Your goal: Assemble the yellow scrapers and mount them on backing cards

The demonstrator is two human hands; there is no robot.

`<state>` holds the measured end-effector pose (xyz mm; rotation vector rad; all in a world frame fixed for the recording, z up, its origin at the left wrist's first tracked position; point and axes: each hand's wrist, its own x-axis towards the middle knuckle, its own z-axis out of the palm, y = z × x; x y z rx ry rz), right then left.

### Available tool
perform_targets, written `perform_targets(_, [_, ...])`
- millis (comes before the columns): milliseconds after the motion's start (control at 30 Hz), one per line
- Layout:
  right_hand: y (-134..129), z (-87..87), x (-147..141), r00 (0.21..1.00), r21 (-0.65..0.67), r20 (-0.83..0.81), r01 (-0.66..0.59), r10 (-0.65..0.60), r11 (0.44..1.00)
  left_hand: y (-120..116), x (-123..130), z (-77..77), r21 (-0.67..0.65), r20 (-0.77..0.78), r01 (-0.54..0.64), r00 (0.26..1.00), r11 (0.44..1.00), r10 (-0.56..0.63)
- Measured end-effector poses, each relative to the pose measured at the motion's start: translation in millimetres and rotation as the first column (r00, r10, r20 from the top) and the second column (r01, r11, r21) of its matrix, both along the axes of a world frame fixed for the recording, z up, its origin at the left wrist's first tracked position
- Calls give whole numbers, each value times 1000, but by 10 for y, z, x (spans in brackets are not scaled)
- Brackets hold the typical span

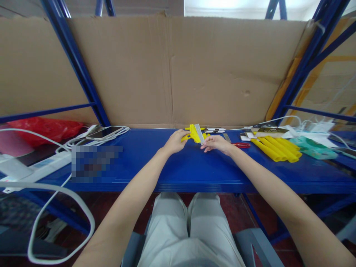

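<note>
Slightly above the blue table (144, 163), a yellow scraper (194, 134) with a wide silver blade (199, 134) is held between my two hands. My left hand (175, 141) is closed round the yellow handle side. On the other side, my right hand (215, 144) has its thumb and fingers at the lower end of the blade, pinching it. Close by the right hand lies a red-handled tool (241, 145), partly hidden by the wrist. Behind it sit small black-and-white packets (214, 130).
Several yellow tubes (274, 148) lie to the right, beside a green plastic packet (313, 147). A phone (103, 132), white cables (121, 130), a power strip (41, 168) and a red bag (47, 129) crowd the left. Cardboard (172, 74) closes off the back between blue posts.
</note>
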<state>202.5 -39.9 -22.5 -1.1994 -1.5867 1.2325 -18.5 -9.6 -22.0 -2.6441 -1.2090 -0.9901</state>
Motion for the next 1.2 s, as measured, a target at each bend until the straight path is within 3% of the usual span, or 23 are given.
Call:
perform_targets(467, [31,-37,14,999,-7,-37,-16,16,1000,22,-5,-23,-19,-1,11,1000,1000,-11])
perform_targets(767, [27,-43,-49,997,28,68,19,-21,999,-22,32,-64,-15,-21,76,997,997,-76])
perform_targets(967, [43,-51,-51,991,60,137,-15,7,998,-58,56,-72,-29,-173,93,980,995,-97])
perform_targets(1200, [28,-46,-50,989,62,150,-29,20,998,-169,103,-21,-4,-368,-10,930,1000,8])
